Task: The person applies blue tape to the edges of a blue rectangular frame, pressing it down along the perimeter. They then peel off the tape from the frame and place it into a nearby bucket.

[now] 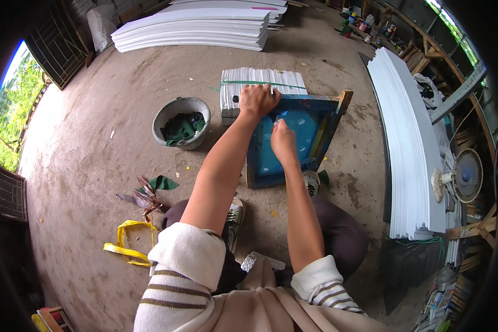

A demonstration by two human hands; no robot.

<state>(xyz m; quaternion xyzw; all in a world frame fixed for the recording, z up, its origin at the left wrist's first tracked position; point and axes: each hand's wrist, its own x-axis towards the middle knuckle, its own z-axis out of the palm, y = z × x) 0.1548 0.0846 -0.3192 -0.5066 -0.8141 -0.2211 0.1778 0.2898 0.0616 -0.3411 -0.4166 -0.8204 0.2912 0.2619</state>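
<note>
A blue screen-printing frame (pixel 271 152), with pale oval patches on its mesh and a wooden border, stands tilted in front of me near my shoes. My left hand (pixel 258 99) is closed over its top edge at the left corner. Against the mesh, in its upper part, is my right hand (pixel 283 138), with the fingers curled together; whatever they may hold is hidden. Right behind the frame sits a strapped stack of white sheets (pixel 260 77), partly covered by it.
A grey bucket (pixel 196 145) with dark green cloth (pixel 181 128) stands to the left. Yellow strap (pixel 128 243) and dark scraps (pixel 146 199) lie on the concrete floor. Tall stacks of white sheets stand far ahead (pixel 193 33) and at right (pixel 406 149), beside a fan (pixel 466 176).
</note>
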